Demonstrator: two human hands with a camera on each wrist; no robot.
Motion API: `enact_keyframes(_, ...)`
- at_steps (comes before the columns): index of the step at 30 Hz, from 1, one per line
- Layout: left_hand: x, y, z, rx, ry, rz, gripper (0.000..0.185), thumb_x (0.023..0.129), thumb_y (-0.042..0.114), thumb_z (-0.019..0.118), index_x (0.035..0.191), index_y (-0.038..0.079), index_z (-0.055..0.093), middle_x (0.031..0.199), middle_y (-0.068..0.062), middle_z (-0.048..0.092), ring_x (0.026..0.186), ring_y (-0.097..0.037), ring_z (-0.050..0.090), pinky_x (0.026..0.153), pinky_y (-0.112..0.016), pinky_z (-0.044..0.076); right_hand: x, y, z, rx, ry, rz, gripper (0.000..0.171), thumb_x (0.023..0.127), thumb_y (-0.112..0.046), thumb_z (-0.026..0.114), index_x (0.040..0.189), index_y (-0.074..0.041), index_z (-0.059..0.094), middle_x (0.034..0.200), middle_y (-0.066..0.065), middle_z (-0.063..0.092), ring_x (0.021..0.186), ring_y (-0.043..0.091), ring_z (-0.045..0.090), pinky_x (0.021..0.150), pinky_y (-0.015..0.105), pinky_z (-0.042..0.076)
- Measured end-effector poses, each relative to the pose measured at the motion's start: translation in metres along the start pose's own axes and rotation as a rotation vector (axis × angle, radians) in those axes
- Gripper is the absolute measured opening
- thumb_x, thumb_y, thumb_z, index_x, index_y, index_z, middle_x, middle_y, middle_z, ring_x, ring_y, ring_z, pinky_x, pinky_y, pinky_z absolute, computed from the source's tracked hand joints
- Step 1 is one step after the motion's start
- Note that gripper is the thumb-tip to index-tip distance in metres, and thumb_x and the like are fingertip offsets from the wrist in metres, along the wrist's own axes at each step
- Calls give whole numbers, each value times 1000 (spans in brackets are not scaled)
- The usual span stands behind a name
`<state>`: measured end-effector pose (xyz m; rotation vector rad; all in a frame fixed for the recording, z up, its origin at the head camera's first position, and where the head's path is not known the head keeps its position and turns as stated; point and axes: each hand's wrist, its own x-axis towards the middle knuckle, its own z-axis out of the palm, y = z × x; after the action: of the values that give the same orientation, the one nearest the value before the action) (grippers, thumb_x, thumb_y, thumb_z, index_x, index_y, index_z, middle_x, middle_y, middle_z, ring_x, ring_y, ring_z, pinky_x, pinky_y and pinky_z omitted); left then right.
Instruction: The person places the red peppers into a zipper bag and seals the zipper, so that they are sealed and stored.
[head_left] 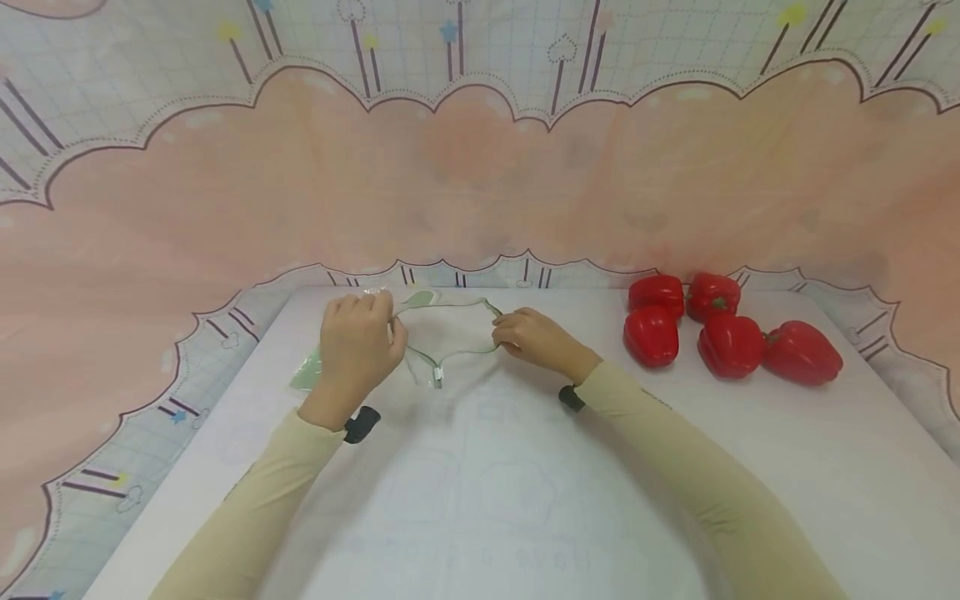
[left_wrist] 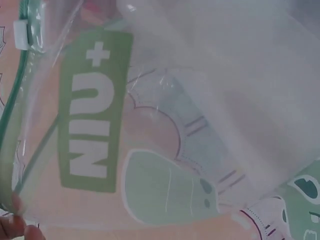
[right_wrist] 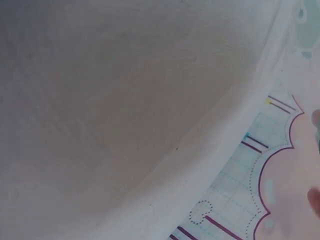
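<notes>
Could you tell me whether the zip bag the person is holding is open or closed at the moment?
Open. Both hands, left and right, pull the zip bag apart, its green-edged mouth spread wide; the white slider sits at one end.

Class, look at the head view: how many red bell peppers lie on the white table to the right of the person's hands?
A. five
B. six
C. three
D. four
A: five red bell peppers lie grouped on the white table, apart from the right hand.

The head view looks down across the table (head_left: pixel 480 500); both wrist views sit close, sharing the patterned cloth (right_wrist: pixel 235 200).
</notes>
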<state>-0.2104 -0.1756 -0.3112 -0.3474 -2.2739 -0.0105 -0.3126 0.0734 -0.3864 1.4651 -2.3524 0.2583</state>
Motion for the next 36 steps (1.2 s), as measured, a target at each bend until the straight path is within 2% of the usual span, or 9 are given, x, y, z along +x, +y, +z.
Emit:
enact_keyframes(7, 6, 10, 9, -40, -93, -4, 11, 72, 8, 54, 81, 2, 56, 57, -11, 58, 57, -32, 57, 72, -46, 48, 4, -10, 2, -58, -20, 37, 26, 84, -24, 68, 108, -17, 69, 107, 1, 70, 117, 27, 58, 100, 59, 37)
enact_keyframes(11, 10, 15, 11, -65, -98, -37, 11, 72, 7, 55, 82, 1, 58, 55, -10, 60, 55, -31, 55, 73, -46, 48, 8, -17, 3, -130, 35, 27, 19, 85, -25, 67, 102, -21, 72, 101, 0, 71, 116, 28, 59, 101, 60, 37)
enact_keyframes(14, 11, 16, 13, -64, -73, -40, 8, 77, 7, 55, 79, 1, 58, 54, -10, 59, 54, -30, 56, 73, -45, 48, 10, -18, 3, -163, 69, 13, 13, 85, -23, 67, 95, -21, 74, 98, -1, 72, 114, 27, 59, 102, 58, 37)
enact_keyframes(18, 9, 12, 16, -34, -15, 4, 10, 81, 9, 54, 75, 1, 57, 54, -10, 59, 53, -30, 55, 71, -44, 47, 9, -17, 0, -164, 47, 17, 12, 84, -20, 66, 93, -19, 75, 97, -2, 72, 114, 24, 59, 102, 55, 38)
enact_keyframes(21, 7, 8, 15, -15, 14, 46, 10, 80, 9, 55, 73, 2, 56, 57, -10, 59, 56, -30, 56, 72, -43, 46, 6, -12, -1, -147, 5, 47, 13, 84, -18, 66, 93, -18, 75, 98, -2, 73, 116, 23, 58, 103, 52, 39)
enact_keyframes(26, 2, 1, 12, -13, 17, 144, 8, 76, 9, 59, 75, 2, 57, 67, -13, 60, 67, -32, 58, 76, -43, 47, 2, -4, -2, -112, -15, 80, 13, 83, -14, 66, 92, -15, 75, 98, 0, 73, 116, 25, 59, 101, 50, 41)
enact_keyframes(30, -2, 1, 16, -19, 1, 224, 8, 75, 8, 58, 78, 1, 58, 71, -13, 59, 69, -33, 58, 76, -43, 47, 2, -1, -2, -95, -13, 78, 13, 83, -13, 66, 93, -15, 75, 98, 0, 73, 116, 25, 59, 100, 50, 42)
enact_keyframes(33, -3, 5, 21, -16, -16, 234, 9, 75, 8, 57, 81, 1, 59, 71, -12, 57, 68, -31, 56, 72, -42, 47, 3, -4, -1, -83, -21, 72, 15, 83, -14, 67, 96, -15, 75, 99, -1, 73, 117, 25, 58, 101, 50, 41)
enact_keyframes(36, -1, 8, 24, 2, -24, 206, 11, 74, 9, 58, 82, 2, 61, 72, -12, 57, 68, -30, 55, 69, -40, 45, 6, -11, -1, -78, -28, 41, 19, 83, -15, 68, 101, -16, 73, 100, -1, 73, 118, 25, 57, 102, 51, 40)
